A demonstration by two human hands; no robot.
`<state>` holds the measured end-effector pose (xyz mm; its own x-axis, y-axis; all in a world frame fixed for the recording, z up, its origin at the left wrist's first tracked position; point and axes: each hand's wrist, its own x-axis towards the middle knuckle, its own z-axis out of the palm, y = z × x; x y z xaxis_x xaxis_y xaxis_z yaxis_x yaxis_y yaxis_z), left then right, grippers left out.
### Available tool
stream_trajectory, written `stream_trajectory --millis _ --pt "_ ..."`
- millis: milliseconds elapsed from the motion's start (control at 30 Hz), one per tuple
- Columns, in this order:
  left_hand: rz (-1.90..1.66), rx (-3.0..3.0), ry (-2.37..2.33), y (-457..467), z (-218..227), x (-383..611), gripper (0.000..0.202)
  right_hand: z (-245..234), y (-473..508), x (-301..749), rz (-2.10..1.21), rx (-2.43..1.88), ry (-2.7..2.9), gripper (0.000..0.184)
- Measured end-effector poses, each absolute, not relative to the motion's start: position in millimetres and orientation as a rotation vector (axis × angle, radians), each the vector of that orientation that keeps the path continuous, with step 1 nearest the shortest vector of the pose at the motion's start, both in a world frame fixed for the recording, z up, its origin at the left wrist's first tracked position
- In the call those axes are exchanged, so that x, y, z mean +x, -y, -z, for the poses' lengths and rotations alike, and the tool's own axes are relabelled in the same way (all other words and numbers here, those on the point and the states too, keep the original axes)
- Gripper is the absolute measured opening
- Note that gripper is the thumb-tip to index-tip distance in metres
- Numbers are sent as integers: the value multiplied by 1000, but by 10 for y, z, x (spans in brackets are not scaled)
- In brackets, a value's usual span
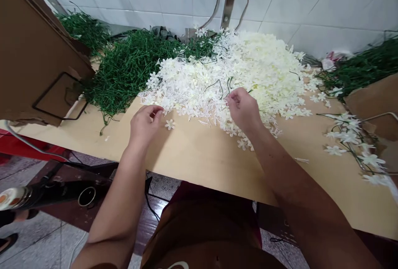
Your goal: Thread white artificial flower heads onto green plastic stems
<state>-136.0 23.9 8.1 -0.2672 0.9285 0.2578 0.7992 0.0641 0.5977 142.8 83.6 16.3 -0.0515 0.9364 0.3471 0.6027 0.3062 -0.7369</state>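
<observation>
Hands apart: left hand [144, 123] loosely curled beside a loose blossom [169, 124], right hand [244, 109] pinching into the flower pile [236, 70]; no writing legible.

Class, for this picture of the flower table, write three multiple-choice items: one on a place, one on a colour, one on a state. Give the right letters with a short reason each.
1. Where does the pile of green stems lie, seen from the pile of white flowers?
A. to its left
B. in front of it
C. under the table

2. What colour is the single flower lying apart beside the left hand?
A. red
B. white
C. blue

3. What is the right hand doing?
A. resting flat on bare table
B. hanging off the table edge
C. pinching at the near edge of the flower pile with its fingertips

Answers:
1 A, the green heap sits left of the white one on the table.
2 B, its petals are white against the tan board.
3 C, the fingertips are drawn together at the pile's edge.
</observation>
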Motion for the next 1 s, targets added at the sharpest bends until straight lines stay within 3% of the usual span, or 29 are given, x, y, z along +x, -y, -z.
stream_trajectory --millis 367,500,733,867,1000 --pt "-575 2001 -2251 -754 -107 -1388 39 -47 -758 1564 -975 -1296 1265 19" --pt "-477 2056 -2263 -866 -105 -1326 27 -82 -681 1596 -953 -1332 1267 27" --pt "-439 2183 -2175 -895 -118 -1295 27 -46 -635 1651 -972 -1313 1349 14" --pt "-281 2227 -2141 -915 -90 -1233 32 -73 -564 1673 -986 -1415 1457 18" --pt "-428 2186 -2193 -992 -115 -1236 29 -126 -504 1712 -956 -1408 1455 13"
